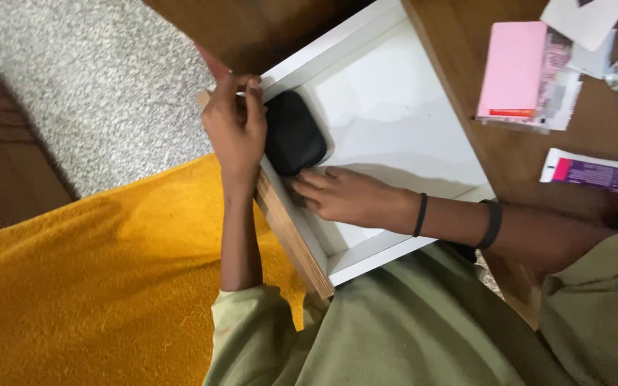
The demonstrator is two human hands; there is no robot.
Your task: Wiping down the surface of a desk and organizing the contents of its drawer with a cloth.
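two hands work at an open white drawer (pixel 395 107): the left hand (pixel 236 129) grips its wooden front edge, fingers curled over the top, beside a black pouch (pixel 293 132) lying in the drawer's front corner. the right hand (pixel 341 194) lies flat inside, fingertips touching the pouch's lower edge, clasping nothing.

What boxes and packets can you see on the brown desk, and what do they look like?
Pink box: on the desk right of the open drawer, flat rectangle, pale pink with an orange-red strip at its lower edge.
Printed paper: tucked under the pink box, white with small grey and pink print.
Purple packet: nearer the person's right arm, long and flat, white with purple and magenta.
White papers: top corner, crumpled.
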